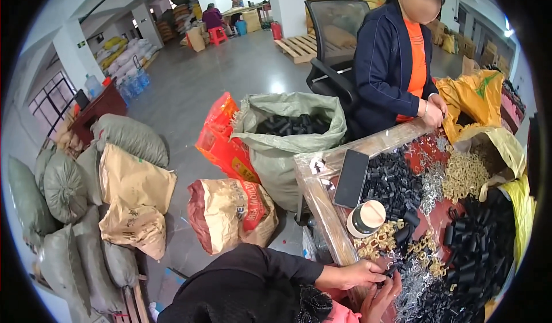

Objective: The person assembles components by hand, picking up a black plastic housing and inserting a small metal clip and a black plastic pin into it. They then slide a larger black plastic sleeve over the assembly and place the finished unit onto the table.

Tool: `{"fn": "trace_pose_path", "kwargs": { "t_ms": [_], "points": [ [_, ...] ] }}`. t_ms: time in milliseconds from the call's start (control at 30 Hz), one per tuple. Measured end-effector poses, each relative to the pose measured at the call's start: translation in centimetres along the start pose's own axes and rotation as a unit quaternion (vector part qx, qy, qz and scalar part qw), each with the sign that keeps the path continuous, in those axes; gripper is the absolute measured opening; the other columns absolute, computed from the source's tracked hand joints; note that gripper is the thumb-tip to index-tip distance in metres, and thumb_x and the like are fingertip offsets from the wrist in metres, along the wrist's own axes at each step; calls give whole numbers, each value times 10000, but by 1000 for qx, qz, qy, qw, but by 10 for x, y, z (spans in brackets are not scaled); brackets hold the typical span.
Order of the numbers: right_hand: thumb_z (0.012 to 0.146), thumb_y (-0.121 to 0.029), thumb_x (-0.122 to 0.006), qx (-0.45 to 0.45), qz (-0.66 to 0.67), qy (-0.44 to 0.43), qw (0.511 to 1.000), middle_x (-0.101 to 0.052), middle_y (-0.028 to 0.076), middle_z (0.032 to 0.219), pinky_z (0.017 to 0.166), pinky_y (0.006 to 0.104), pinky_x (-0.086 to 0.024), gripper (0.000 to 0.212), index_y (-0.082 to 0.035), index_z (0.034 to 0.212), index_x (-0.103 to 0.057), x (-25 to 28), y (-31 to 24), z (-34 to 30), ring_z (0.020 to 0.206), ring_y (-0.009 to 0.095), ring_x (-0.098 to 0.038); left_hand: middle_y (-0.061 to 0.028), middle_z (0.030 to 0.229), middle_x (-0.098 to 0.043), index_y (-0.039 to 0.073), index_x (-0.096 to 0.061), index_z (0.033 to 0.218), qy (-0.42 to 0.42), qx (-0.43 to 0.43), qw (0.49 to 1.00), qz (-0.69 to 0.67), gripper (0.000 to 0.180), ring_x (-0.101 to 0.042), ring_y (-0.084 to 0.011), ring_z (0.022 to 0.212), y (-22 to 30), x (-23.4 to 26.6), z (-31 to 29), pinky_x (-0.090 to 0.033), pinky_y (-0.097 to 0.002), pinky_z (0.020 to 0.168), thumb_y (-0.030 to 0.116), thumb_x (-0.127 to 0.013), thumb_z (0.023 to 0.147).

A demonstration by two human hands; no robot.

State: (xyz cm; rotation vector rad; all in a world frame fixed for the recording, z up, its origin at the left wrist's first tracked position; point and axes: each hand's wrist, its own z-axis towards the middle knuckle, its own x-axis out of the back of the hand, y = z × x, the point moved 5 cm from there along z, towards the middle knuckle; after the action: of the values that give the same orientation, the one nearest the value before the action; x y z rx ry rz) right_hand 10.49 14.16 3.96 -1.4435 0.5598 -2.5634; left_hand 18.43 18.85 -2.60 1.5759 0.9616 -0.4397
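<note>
My left hand (pixel 357 274) comes in from the left over the table's edge, its thumb and fingertips pinching a small black plastic part (pixel 390 270). Just below it, my right hand (pixel 382 300) has its fingers curled up around the same part from the other side. A bit of silver metal shows at the part's top; whether it is fixed to it I cannot tell. Close by lie brass-coloured square rings (pixel 424 255), a heap of silver wire pieces (pixel 411 285) and loose black plastic pieces (pixel 454 294). My fingers hide some of the part.
A phone (pixel 351 178) and a lidded jar (pixel 366 218) stand by the wooden table rim (pixel 329 225). Across the corner, a co-worker (pixel 397 64) handles something small. An open woven sack (pixel 287 144) of black pieces and a paper sack (pixel 233 213) stand left of the table.
</note>
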Motion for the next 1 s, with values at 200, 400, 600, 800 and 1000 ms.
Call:
{"fn": "trace_pose_path", "kwargs": {
  "t_ms": [200,400,600,800,1000],
  "points": [
    [769,-49,-471,-79,11,-7,997,-302,233,1196,897,424,-291,292,21,1045,-407,-4,16,-19,1088,383,-335,1,906,-557,14,-542,1013,-17,49,998,-23,232,-516,-68,805,-12,-2,11,-429,-201,686,145,-539,821],
    [685,-95,-581,-171,174,39,969,-348,204,1158,859,408,-317,297,-29,960,-491,9,31,-34,1025,351,-374,-40,997,-540,-14,-483,1078,-17,103,995,-12,289,-539,-110,882,-13,-12,6,-448,-232,764,116,-527,824],
    [606,-123,-643,-123,98,61,986,-419,164,1097,834,389,-314,277,-67,866,-564,36,30,-47,987,317,-403,-32,940,-556,-1,-510,1043,-8,138,990,28,245,-546,-106,840,-39,-14,-1,-463,-231,741,122,-517,831],
    [629,-188,-631,-92,98,64,989,-432,140,1086,848,395,-282,268,-82,868,-573,39,41,-57,992,309,-405,-51,941,-555,-3,-497,1046,-26,128,991,34,235,-555,-116,823,-35,-25,8,-484,-232,707,91,-505,831],
    [685,-154,-606,-197,228,119,946,-434,171,1069,798,366,-380,209,-33,850,-566,59,67,-64,1013,297,-417,-101,976,-561,-26,-484,1047,-54,151,987,-2,244,-569,-179,859,-33,-47,32,-490,-254,720,109,-483,844]
  ]
}}
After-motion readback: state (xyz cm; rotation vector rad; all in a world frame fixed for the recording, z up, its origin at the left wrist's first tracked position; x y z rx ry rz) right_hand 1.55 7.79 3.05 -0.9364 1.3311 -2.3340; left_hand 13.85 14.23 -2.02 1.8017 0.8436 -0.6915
